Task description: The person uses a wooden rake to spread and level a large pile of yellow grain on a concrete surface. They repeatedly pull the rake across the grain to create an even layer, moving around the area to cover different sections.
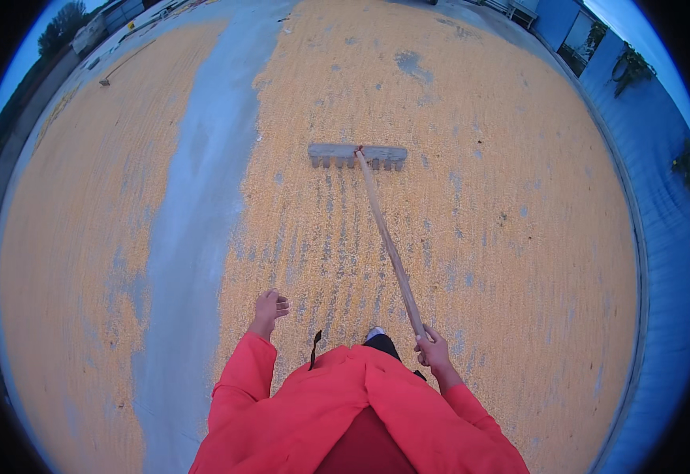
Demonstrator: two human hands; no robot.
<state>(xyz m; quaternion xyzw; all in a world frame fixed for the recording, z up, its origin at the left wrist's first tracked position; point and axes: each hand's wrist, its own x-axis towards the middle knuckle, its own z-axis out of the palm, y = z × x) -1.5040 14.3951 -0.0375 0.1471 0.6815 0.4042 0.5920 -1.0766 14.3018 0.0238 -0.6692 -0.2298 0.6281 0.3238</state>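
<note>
A wooden rake (392,249) stretches forward from my right side. My right hand (433,348) is closed around the near end of its long handle. The wide toothed head (331,152) rests on a thin layer of yellow grain (511,261), which looks like corn kernels. Bare grooves run through the grain between the rake head and me. My left hand (269,307) hangs in the air over the grain at my left, fingers loosely apart, with nothing in it. Both arms are in red sleeves.
A strip of bare grey concrete (203,182) divides the grain into two areas. Another long-handled tool (106,81) lies on the far left area. A blue wall (645,150) borders the right side, and a low wall (25,146) the left. My shoe (374,332) stands on the grain.
</note>
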